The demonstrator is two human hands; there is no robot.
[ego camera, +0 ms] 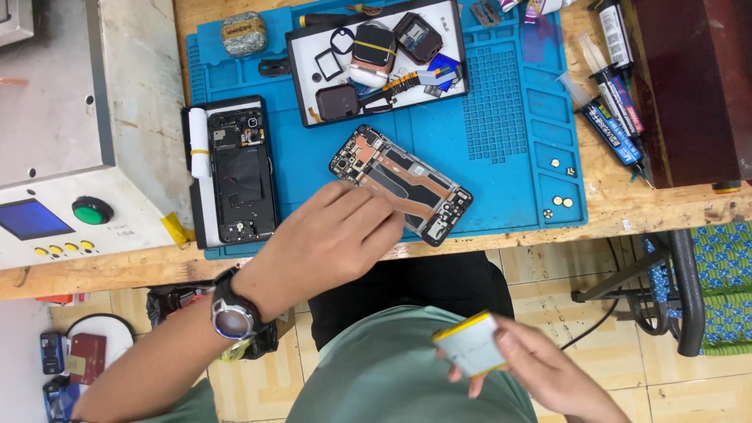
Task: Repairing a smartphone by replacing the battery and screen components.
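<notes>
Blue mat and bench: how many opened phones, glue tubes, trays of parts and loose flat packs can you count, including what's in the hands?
Opened phones: 2, one under the left hand at, one at the mat's left edge
Glue tubes: 4 or so
Parts trays: 1
Flat pack in the right hand: 1
Total: about 8

Phone repair workshop, blue repair mat [509, 168], opened phones [401, 184], glue tubes [611, 129]

Left hand [333, 239] reaches forward over bench edge, palm down, fingers curled and bunched, fingertips [389, 222] pressed down; forearm angled up from lower left, wrist straight. Right hand [540, 368] held low near torso, fingers and thumb pinched shut in grip, palm turned inward.
</notes>
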